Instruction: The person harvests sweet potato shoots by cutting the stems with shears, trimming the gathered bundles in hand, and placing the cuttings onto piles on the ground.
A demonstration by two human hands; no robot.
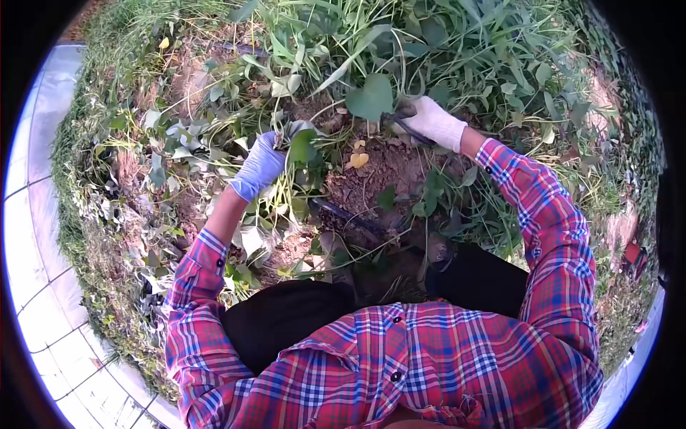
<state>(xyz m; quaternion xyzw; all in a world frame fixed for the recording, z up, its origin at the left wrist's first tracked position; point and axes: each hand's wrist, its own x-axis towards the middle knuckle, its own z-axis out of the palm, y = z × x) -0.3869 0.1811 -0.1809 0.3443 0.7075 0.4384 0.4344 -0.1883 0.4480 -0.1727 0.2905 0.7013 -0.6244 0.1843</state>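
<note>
My left hand (pixel 259 166), in a pale bluish glove, is closed on a bunch of green vines (pixel 284 182) that hang below the fist. A heart-shaped leaf (pixel 303 146) sits just beside its fingers. To the right, my right hand (pixel 431 123) wears a white glove and is closed around a dark, curved tool (pixel 413 131); its full shape is hidden. A large heart-shaped leaf (pixel 371 97) hangs near the right fingertips. Bare brown soil (pixel 371 179) lies between the hands, with a small yellow leaf (pixel 359 160) on it.
A black pipe (pixel 346 216) crosses the soil in front of my knees. Tall grass (pixel 464 43) grows thick beyond my hands. Pale paving (pixel 50 272) runs along the left edge. A small red-orange object (pixel 633 252) lies far right.
</note>
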